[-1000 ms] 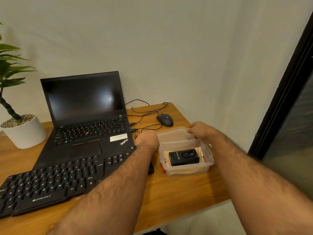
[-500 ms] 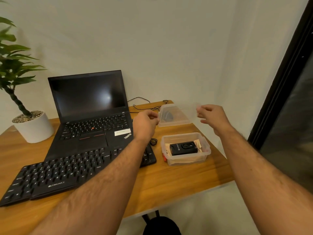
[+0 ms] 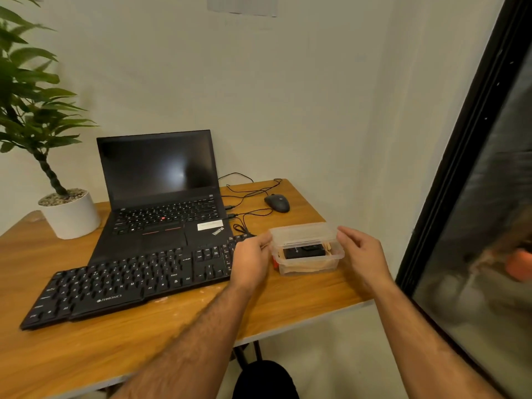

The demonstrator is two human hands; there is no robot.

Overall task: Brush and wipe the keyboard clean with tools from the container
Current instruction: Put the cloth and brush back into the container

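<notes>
A black Zebronics keyboard (image 3: 129,283) lies on the wooden table (image 3: 288,306), in front of a laptop. To its right stands a clear plastic container (image 3: 309,267) with a black tool (image 3: 303,251) and a tan cloth inside. The clear lid (image 3: 303,233) hovers just above the container's back half. My left hand (image 3: 252,260) pinches the lid's left edge and my right hand (image 3: 361,254) holds its right edge. A small red object shows at the container's left foot.
An open black laptop (image 3: 161,197) sits behind the keyboard. A black mouse (image 3: 277,203) and loose cables (image 3: 247,194) lie at the back right. A potted plant (image 3: 70,214) stands at the left. A dark glass door (image 3: 475,197) borders the table's right side.
Both hands took the lid off the container, raised it toward the back, and have now brought it down close above the container. The view has also pulled back.
</notes>
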